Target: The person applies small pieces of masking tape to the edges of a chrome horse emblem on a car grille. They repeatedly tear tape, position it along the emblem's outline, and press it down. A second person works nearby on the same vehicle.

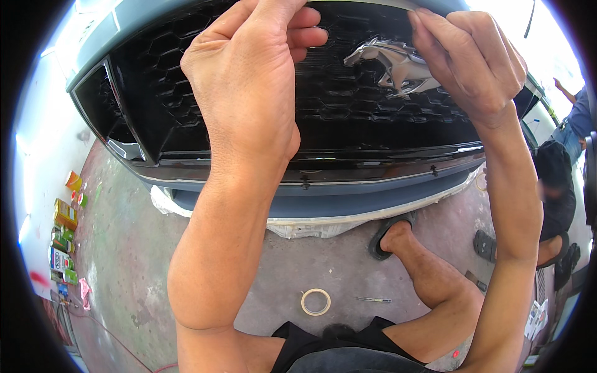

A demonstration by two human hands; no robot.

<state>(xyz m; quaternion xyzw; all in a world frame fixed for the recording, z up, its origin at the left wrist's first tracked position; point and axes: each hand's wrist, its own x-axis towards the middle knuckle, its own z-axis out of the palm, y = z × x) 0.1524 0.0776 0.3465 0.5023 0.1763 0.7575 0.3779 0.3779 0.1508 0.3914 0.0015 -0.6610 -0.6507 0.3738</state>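
Note:
Both my hands are raised at the top edge of a car's black honeycomb grille (348, 127). My right hand (472, 59) is closed, thumb and forefinger pinched at the end of a pale strip (367, 4) that looks like masking tape. This strip runs leftward along the grille's upper edge toward my left hand (245, 87). The left fingers are curled, but the thumb and forefinger tips lie beyond the top of the picture, so their hold is hidden. Between the hands sits a silver horse emblem (398, 65), its right part covered by my right hand.
Paper and tape (305, 230) edge the grey lower bumper (348, 207). A tape roll (303, 303) and a pen (374, 300) lie on the floor before me. Several cans (64, 214) line the left wall near a red hose (112, 334). Other people (553, 186) are at right.

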